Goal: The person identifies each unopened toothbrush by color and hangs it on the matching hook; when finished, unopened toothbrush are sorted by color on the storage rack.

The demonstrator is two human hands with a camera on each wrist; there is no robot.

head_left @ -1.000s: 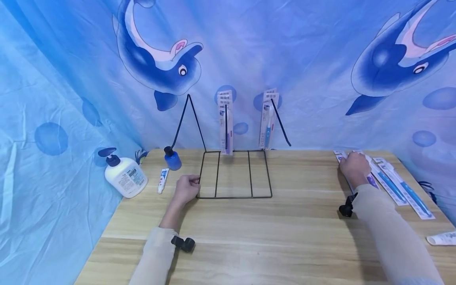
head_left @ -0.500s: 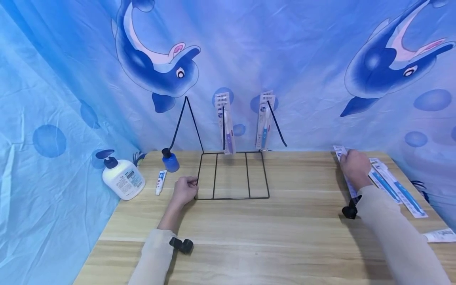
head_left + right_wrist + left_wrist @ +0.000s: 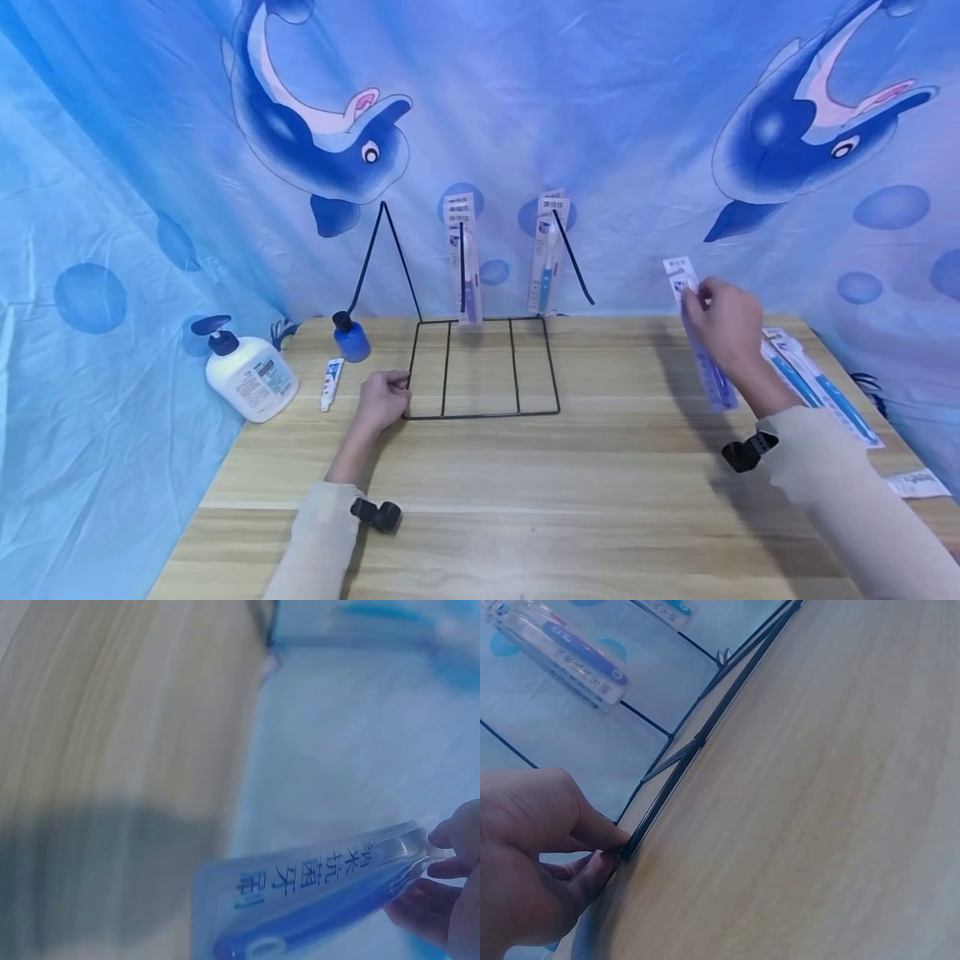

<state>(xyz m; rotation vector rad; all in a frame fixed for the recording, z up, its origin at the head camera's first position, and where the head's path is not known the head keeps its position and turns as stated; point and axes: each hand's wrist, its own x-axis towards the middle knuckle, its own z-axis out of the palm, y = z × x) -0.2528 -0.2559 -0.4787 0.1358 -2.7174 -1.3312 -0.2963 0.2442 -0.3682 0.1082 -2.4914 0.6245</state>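
My left hand (image 3: 383, 400) pinches the left side of a black wire display rack (image 3: 480, 415) near its front corner; the left wrist view shows thumb and fingertips on the wire. My right hand (image 3: 726, 323) holds a packaged purple toothbrush (image 3: 707, 367) by its upper part, tilted and raised over the right of the table. Its blister pack (image 3: 315, 896) fills the lower part of the right wrist view. Packaged toothbrushes with a purple one in front (image 3: 465, 275) hang on the rack's middle hook, and packs with a blue one in front (image 3: 547, 267) on the right hook.
Packaged blue toothbrushes (image 3: 836, 392) lie at the table's right edge, with a white tube (image 3: 917, 484) nearer me. At left stand a white pump bottle (image 3: 255, 379) and a blue bottle (image 3: 351, 340), beside a small toothpaste tube (image 3: 331, 385). A dolphin-printed curtain (image 3: 615, 125) hangs behind.
My right hand has lifted the packaged purple toothbrush off the table and moved left with it. My left hand has stayed on the rack. The head view has shifted slightly.
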